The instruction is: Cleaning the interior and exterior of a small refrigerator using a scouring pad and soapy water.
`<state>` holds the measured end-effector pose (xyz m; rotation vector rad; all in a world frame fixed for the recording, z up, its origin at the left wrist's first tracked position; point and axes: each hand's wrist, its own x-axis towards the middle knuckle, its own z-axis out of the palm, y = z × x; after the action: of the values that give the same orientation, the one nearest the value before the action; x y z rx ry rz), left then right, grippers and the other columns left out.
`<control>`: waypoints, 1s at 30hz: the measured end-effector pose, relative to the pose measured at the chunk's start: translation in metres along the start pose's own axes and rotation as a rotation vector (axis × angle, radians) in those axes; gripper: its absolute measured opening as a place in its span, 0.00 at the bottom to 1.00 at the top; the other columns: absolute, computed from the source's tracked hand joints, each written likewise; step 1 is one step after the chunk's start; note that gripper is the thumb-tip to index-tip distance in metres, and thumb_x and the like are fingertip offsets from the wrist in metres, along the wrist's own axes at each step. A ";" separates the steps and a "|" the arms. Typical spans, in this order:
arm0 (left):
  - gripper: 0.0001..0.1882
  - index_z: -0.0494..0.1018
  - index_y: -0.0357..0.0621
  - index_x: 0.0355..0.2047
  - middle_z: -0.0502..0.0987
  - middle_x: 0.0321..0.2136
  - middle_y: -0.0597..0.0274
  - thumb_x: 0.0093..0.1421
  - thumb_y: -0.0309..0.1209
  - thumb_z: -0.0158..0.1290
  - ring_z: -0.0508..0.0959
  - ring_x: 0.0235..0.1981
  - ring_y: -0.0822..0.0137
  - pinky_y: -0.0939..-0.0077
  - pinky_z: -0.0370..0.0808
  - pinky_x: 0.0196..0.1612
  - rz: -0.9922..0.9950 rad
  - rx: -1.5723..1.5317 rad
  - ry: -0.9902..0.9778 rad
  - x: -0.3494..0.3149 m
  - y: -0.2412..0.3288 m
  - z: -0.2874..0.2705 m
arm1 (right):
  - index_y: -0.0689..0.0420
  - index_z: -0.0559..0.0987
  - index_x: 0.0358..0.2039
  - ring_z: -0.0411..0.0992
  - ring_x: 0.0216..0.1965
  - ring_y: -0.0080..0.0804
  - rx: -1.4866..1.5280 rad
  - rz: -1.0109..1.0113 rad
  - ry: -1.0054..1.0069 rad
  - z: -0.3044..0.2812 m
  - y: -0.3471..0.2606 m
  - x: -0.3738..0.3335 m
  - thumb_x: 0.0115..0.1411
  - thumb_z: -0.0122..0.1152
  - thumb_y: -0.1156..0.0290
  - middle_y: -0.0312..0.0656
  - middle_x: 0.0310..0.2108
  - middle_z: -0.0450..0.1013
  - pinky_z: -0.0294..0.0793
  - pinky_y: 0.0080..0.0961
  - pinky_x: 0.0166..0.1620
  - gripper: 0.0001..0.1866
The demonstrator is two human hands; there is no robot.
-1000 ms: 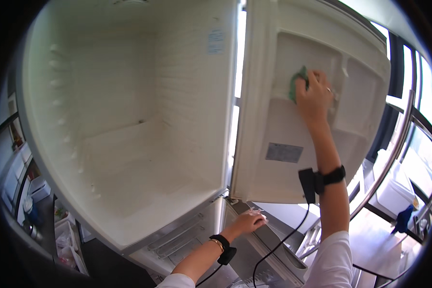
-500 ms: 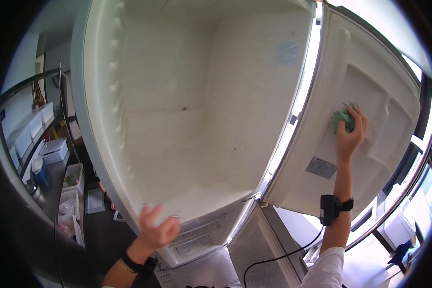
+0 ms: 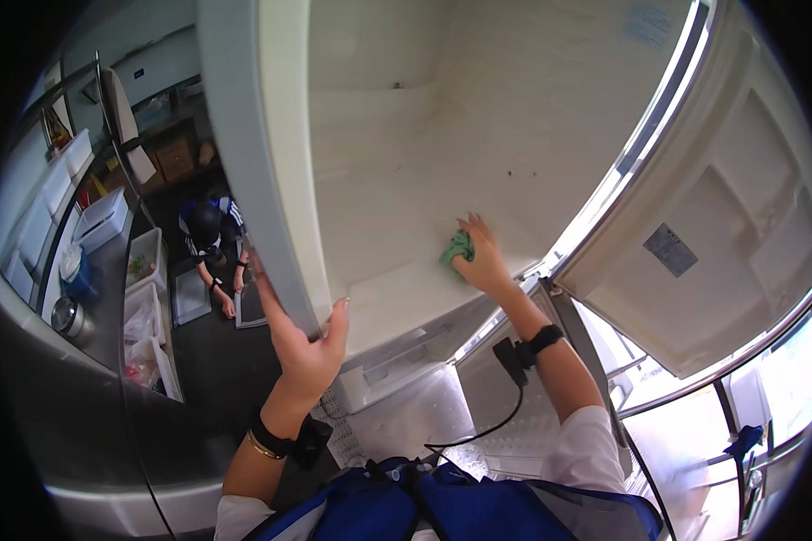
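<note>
A white refrigerator compartment [image 3: 379,207] stands open before me. My right hand [image 3: 489,261] is inside, low near the front right corner, closed on a crumpled green cloth [image 3: 457,248] pressed to the compartment floor. My left hand [image 3: 309,347] holds the lower left edge [image 3: 293,225] of the refrigerator cabinet. Its thumb is on the front side, and its fingers stretch up along the outer wall, partly hidden. On the right the refrigerator door [image 3: 722,225] hangs open, with a grey label on its inner face. Small dark specks show on the compartment's inner surface.
At left, a co-worker [image 3: 209,230] bends over a flat frame on the floor. White bins [image 3: 149,338] and a metal shelf with containers [image 3: 104,216] stand on that side. Below is a second open compartment [image 3: 406,415]. A black cable [image 3: 505,419] hangs from my right wrist.
My right hand has moved the green cloth from the upper door's inner face to the compartment floor. My left hand has come onto the cabinet edge. The view has shifted left, showing the co-worker.
</note>
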<state>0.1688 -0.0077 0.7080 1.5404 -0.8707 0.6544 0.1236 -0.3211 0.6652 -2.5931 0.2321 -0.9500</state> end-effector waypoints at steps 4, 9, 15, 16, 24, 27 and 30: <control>0.45 0.38 0.25 0.55 0.46 0.56 0.36 0.44 0.23 0.56 0.53 0.57 0.47 0.62 0.53 0.55 0.228 0.101 0.012 -0.002 -0.008 -0.014 | 0.51 0.56 0.55 0.49 0.55 0.62 -0.394 0.243 -0.131 0.013 -0.039 -0.002 0.41 0.58 0.63 0.58 0.54 0.51 0.53 0.47 0.55 0.38; 0.46 0.38 0.23 0.55 0.47 0.55 0.35 0.45 0.26 0.57 0.53 0.57 0.48 0.62 0.51 0.56 0.198 0.094 -0.023 -0.008 -0.019 -0.009 | 0.49 0.51 0.58 0.49 0.55 0.62 -0.160 0.283 -0.028 0.003 -0.030 -0.015 0.40 0.58 0.58 0.63 0.56 0.45 0.53 0.51 0.53 0.44; 0.46 0.41 0.26 0.56 0.52 0.54 0.38 0.47 0.33 0.59 0.55 0.54 0.46 0.59 0.50 0.54 0.233 0.371 0.063 -0.026 -0.057 -0.013 | 0.53 0.51 0.57 0.46 0.57 0.60 -0.103 0.243 0.055 0.000 -0.056 -0.058 0.42 0.58 0.62 0.61 0.57 0.43 0.50 0.45 0.56 0.42; 0.46 0.41 0.28 0.57 0.54 0.54 0.40 0.48 0.35 0.58 0.57 0.53 0.46 0.59 0.52 0.53 0.132 0.501 0.029 -0.031 -0.055 -0.012 | 0.55 0.54 0.56 0.49 0.56 0.59 -0.053 0.223 0.102 -0.013 -0.060 -0.075 0.43 0.56 0.64 0.59 0.55 0.48 0.52 0.44 0.55 0.38; 0.31 0.48 0.39 0.56 0.50 0.54 0.39 0.52 0.23 0.47 0.57 0.55 0.51 0.61 0.56 0.55 0.867 0.006 0.093 -0.043 -0.048 -0.011 | 0.60 0.66 0.43 0.58 0.49 0.52 -0.600 0.550 0.557 -0.153 -0.086 -0.225 0.45 0.52 0.74 0.54 0.47 0.58 0.58 0.39 0.51 0.21; 0.26 0.54 0.40 0.52 0.52 0.53 0.40 0.51 0.22 0.47 0.58 0.54 0.51 0.60 0.55 0.55 0.733 -0.122 -0.219 -0.063 -0.028 0.004 | 0.60 0.67 0.41 0.61 0.45 0.49 -0.698 0.643 0.676 -0.195 -0.095 -0.273 0.45 0.52 0.74 0.53 0.41 0.62 0.61 0.37 0.47 0.19; 0.23 0.57 0.39 0.49 0.56 0.51 0.44 0.51 0.22 0.46 0.60 0.53 0.51 0.62 0.54 0.56 0.324 -0.318 -0.774 -0.063 0.015 0.026 | 0.61 0.67 0.37 0.65 0.37 0.44 -0.626 0.824 0.801 -0.228 -0.094 -0.325 0.46 0.52 0.73 0.51 0.34 0.64 0.65 0.33 0.39 0.16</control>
<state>0.1189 -0.0238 0.6612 1.3668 -1.7403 0.1002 -0.2692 -0.2093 0.6715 -1.9973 1.8636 -1.6443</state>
